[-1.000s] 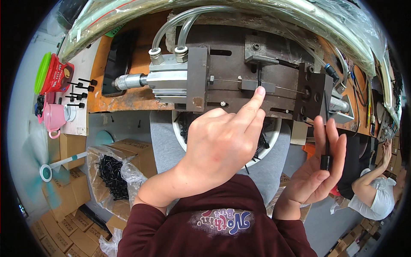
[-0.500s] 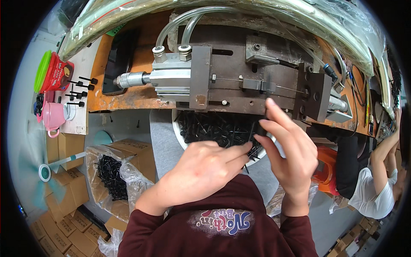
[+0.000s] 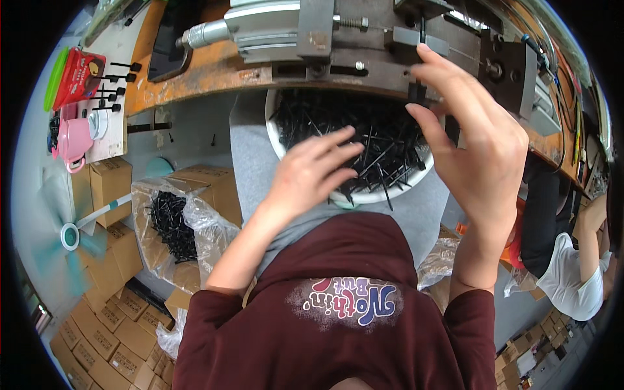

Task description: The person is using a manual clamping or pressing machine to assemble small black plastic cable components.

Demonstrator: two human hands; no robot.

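My right hand is raised at the metal clamping fixture. Its thumb and fingers are bent around the thick head of a black pin; the thin shaft reaches up against the fixture's small block, with the index fingertip beside it. Part of the grip is hidden by the fingers. My left hand, fingers spread and holding nothing, hovers over the near left side of a white tub. Loose black pins fill this tub, which rests on grey cloth over my lap.
An orange-edged bench carries the fixture and its metal cylinder. On a white ledge at left are several black pins, a pink cup and a red tub. Below stand a fan and a lined carton of pins. A co-worker sits at right.
My right hand has gone up from the tub to the fixture with a black pin. My left hand has drawn away from it and its fingers have spread. The view has tilted down.
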